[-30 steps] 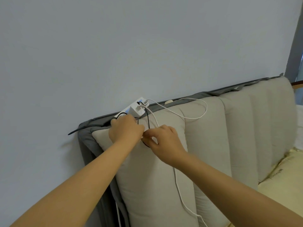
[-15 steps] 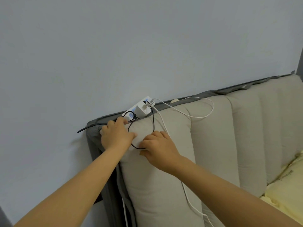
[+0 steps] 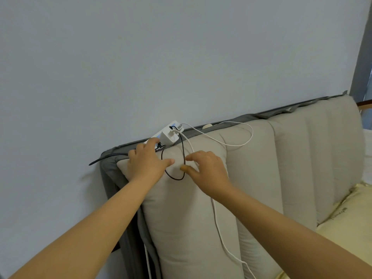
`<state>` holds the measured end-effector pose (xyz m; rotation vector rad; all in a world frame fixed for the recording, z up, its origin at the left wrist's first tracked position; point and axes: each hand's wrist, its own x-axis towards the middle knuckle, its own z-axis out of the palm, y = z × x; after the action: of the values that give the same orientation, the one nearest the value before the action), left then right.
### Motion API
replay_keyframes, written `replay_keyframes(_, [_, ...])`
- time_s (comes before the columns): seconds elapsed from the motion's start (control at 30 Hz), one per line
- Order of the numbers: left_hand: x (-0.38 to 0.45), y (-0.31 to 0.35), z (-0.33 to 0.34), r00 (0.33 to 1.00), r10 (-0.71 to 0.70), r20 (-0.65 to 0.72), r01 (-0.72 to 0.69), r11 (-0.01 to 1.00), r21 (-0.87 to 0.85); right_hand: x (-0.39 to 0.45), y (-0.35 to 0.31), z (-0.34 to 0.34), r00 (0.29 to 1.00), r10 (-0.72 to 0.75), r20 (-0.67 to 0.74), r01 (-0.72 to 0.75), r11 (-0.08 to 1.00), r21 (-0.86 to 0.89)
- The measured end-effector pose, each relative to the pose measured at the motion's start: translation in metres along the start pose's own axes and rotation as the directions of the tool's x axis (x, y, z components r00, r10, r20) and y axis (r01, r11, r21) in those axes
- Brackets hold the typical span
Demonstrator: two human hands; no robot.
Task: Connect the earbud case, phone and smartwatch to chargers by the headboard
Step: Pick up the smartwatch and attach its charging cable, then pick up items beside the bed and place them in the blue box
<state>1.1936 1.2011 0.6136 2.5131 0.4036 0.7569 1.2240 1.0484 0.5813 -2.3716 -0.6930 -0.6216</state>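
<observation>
Both hands work at the top edge of the headboard [image 3: 261, 178], where the chargers sit. The left hand [image 3: 148, 163] lies flat on the cushion with fingers stretched toward the white power strip [image 3: 153, 137]; its fingertips reach the small black plug [image 3: 159, 146] there, though whether they press it or merely touch cannot be told. The right hand [image 3: 205, 168] hovers just beside the black cable [image 3: 182, 158], fingers spread and relaxed, thumb and forefinger apart with the cable's loop near them, pinching nothing.

A white charger block [image 3: 169, 135] stands plugged into the strip on the headboard's grey top rail. From it the black cable drops, loops over the cushion and returns to the small plug at the left fingertips. Two white cables [image 3: 217, 228] also leave the block: one arcs right across the cushion, the other runs down the front of the headboard and out of view.

No earbud case, phone or smartwatch shows here; they lie somewhere outside the frame. The step in hand looks like readying the cables at the charger, probably seating or checking the black lead. Next, a free cable end would have to be found and carried to one of the devices, without tugging the block off its perch.

Beyond the headboard stand a pale wall [image 3: 141, 67] and, lower right, yellow bedding [image 3: 342, 228].
</observation>
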Motion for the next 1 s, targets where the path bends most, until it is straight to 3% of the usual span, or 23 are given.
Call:
replay_keyframes(0.27, [-0.007,0.027,-0.019,0.995,0.086,-0.050,-0.091,0.990,-0.110,-0.007,0.002,-0.040,0.986,0.146,-0.079,-0.136,0.984,0.115])
replay_keyframes(0.4, [-0.020,0.051,-0.030,0.990,0.138,-0.036,-0.142,0.975,-0.171,-0.019,0.003,-0.067,0.980,0.166,-0.107,-0.161,0.985,0.057])
replay_keyframes(0.5, [-0.040,0.071,-0.035,0.979,0.204,-0.001,-0.203,0.972,-0.115,-0.038,0.008,-0.088,0.978,0.178,-0.107,-0.181,0.983,-0.018])
replay_keyframes(0.77, [-0.144,0.104,-0.018,0.928,0.284,0.241,-0.305,0.951,0.054,-0.124,0.028,-0.127,0.981,0.188,-0.038,-0.192,0.964,-0.186])
replay_keyframes(1.0, [-0.270,0.118,-0.015,0.932,0.220,0.287,-0.239,0.970,0.035,-0.239,0.033,-0.156,0.991,0.136,0.018,-0.128,0.963,-0.239])
